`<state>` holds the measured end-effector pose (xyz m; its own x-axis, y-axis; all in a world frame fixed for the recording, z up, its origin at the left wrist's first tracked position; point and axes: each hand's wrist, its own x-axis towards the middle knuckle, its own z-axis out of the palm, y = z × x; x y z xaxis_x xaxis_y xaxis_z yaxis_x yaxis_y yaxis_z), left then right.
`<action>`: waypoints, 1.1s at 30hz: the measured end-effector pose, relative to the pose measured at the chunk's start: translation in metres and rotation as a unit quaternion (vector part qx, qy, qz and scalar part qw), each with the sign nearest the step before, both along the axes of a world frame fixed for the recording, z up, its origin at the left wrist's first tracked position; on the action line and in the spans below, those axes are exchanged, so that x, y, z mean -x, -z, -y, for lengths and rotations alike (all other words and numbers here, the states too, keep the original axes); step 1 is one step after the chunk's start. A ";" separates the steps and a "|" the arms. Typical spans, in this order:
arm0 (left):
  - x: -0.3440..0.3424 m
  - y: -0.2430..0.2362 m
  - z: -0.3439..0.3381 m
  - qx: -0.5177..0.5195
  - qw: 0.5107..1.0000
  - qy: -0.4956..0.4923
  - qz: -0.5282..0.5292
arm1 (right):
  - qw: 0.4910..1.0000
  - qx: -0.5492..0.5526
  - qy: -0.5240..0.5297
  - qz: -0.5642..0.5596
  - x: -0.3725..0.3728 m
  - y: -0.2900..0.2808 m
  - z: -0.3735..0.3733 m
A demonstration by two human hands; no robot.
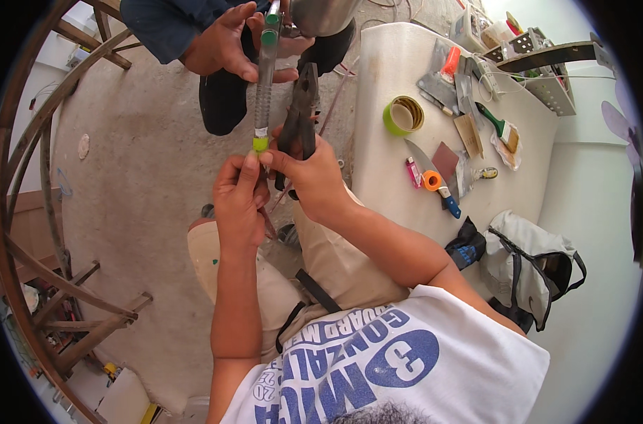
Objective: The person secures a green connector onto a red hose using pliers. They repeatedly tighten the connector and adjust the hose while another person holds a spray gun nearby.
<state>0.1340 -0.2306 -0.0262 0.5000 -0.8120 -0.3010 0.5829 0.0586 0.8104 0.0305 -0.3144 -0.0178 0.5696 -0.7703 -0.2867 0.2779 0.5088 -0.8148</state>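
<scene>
A slim grey rod with spring-like coils point(263, 106) runs upright in front of me, with a bright yellow-green band point(260, 144) round its near end. My left hand point(240, 194) is closed in a pinch at that band. Pliers with dark jaws and handles point(300, 116) sit in my right hand point(313, 173), jaws pointing away from me. My right thumb also presses beside the band, opposite the left fingers. Another person's hand point(222, 46) is around the far part of the rod, close to a rounded metal container point(325, 14).
To the right, a pale padded surface point(381, 63) carries a green tape roll point(403, 115), a knife point(434, 180), a pink lighter point(413, 172), a paintbrush point(498, 127) and several scrapers. A white-and-black bag point(533, 261) lies nearer. Curved wooden framing point(35, 120) stands at left.
</scene>
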 end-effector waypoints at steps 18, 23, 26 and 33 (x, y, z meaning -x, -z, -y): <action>-0.002 -0.001 -0.018 0.028 0.999 -0.019 0.020 | 0.932 0.069 -0.295 -0.197 0.092 -0.032 -0.006; 0.004 0.001 -0.018 0.057 0.998 -0.024 0.022 | 0.919 -0.006 -0.359 -0.164 0.081 -0.058 -0.020; 0.003 -0.001 -0.019 0.047 0.998 -0.022 0.021 | 0.921 -0.023 -0.355 -0.158 0.076 -0.058 -0.024; -0.001 0.002 -0.023 0.043 0.998 -0.025 0.048 | 0.916 -0.044 -0.358 -0.174 0.071 -0.057 -0.027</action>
